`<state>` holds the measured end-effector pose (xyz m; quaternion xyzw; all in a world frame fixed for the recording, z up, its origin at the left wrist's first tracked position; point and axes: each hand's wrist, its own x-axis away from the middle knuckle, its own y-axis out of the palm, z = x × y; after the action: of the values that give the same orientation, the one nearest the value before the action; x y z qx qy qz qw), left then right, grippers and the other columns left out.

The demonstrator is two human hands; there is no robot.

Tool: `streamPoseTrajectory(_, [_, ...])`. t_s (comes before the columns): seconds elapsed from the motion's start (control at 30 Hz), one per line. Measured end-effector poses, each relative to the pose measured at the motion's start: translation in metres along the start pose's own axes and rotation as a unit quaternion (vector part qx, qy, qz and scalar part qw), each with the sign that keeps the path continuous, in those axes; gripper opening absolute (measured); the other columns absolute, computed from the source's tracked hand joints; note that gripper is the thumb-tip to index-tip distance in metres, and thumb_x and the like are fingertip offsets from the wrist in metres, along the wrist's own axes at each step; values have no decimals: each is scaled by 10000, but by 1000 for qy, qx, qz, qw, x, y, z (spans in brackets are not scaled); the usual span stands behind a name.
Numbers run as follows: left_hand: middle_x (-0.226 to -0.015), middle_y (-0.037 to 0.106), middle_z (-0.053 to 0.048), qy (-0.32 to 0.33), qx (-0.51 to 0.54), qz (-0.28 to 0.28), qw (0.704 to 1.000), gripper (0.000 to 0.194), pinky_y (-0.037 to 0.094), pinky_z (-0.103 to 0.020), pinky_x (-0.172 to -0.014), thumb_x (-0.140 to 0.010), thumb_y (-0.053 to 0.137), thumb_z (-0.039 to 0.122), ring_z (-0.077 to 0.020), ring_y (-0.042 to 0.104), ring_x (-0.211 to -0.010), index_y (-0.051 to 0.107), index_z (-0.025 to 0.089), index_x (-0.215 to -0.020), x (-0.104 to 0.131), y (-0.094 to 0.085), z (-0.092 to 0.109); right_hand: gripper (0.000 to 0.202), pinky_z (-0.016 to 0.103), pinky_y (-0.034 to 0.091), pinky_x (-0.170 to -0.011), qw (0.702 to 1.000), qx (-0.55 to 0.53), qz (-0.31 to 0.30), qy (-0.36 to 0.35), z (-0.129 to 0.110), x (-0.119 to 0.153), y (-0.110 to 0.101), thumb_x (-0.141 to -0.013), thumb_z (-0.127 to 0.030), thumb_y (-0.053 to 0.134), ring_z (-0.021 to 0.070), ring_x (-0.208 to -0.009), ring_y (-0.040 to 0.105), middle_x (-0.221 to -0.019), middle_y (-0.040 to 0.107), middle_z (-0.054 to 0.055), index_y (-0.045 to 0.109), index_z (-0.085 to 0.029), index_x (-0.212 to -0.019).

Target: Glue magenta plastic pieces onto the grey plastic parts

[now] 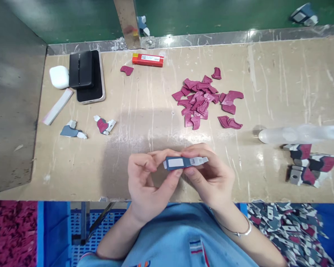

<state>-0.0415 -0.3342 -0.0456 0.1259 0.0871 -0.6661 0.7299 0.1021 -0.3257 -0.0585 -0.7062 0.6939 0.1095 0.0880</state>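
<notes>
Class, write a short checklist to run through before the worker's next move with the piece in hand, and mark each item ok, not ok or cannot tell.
1. Blue-grey piece held by both hands: ok; left hand and right hand pinch it above the table.
2. White patch on the piece faces up: ok.
3. Maroon pieces lie loose on the table: ok.
4. Finished stack sits apart from the hands: ok.
5. Phone and earbud case lie at the far left: ok.
6. Underside of the piece: cannot tell.
</notes>
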Motion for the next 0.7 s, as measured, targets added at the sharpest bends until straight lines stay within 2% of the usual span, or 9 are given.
streamPoseTrajectory(0.13, [-1119,867,-7,-2,-3,-10,1000,384,708,-291,-961,-958,816,50,-161,859,-1054,513,259,-1066,1,-2,-1,132,355,666,-831,1000,12,20,-14,0,1,0,-1034,-250,763,215,-939,769,-1021,800,56,803,-276,-1157])
streamPoseTrajectory(0.23, [-1078,877,6,-17,-2,3,1000,405,719,-321,-948,-949,856,99,-173,866,-1031,502,273,-1042,2,-2,0,125,342,666,-811,1000,16,16,-11,0,1,-1,-1043,-280,761,208,-921,773,-1015,801,51,806,-278,-1160])
streamPoseTrajectory(0.37, [-998,878,27,-68,46,58,995,424,716,-294,-904,-965,885,237,-157,875,-948,463,265,-952,0,0,2,257,348,677,-914,1000,12,-28,-3,-1,2,-3,-1065,-287,734,210,-1040,784,-1162,821,60,783,-308,-1317])
streamPoseTrajectory(0.47, [-951,875,49,-105,91,71,988,457,699,-228,-888,-942,911,275,-143,879,-946,457,247,-896,-3,1,5,346,334,671,-952,999,9,-33,-1,-2,4,-3,-1069,-260,717,199,-1084,777,-1222,816,61,750,-322,-1408])
streamPoseTrajectory(0.53, [-970,882,42,-136,89,50,985,437,693,-204,-884,-941,909,266,-142,879,-968,478,238,-873,-5,-2,6,322,304,669,-902,1000,13,-10,5,-2,5,-1,-1033,-202,745,179,-1002,779,-1144,823,45,792,-315,-1331])
streamPoseTrajectory(0.6, [-1019,884,29,-159,59,8,985,331,688,-190,-881,-958,886,232,-140,876,-987,558,238,-914,-5,-9,8,234,286,665,-806,999,-4,27,40,-2,4,0,-996,-187,779,169,-897,775,-1031,815,33,838,-298,-1193])
streamPoseTrajectory(0.67, [-1107,874,7,-156,4,-54,986,275,692,-207,-907,-937,903,222,-151,869,-1019,666,258,-1071,-4,-17,8,101,276,645,-677,990,-61,52,116,-1,1,0,-983,-290,825,164,-770,754,-923,792,32,855,-275,-1078])
streamPoseTrajectory(0.7, [-1172,862,-11,-141,-30,-85,986,367,694,-228,-938,-907,932,241,-169,861,-1064,693,276,-1183,-3,-21,8,135,272,628,-619,981,-99,49,161,-1,0,0,-969,-377,852,160,-706,734,-870,777,31,854,-263,-1040])
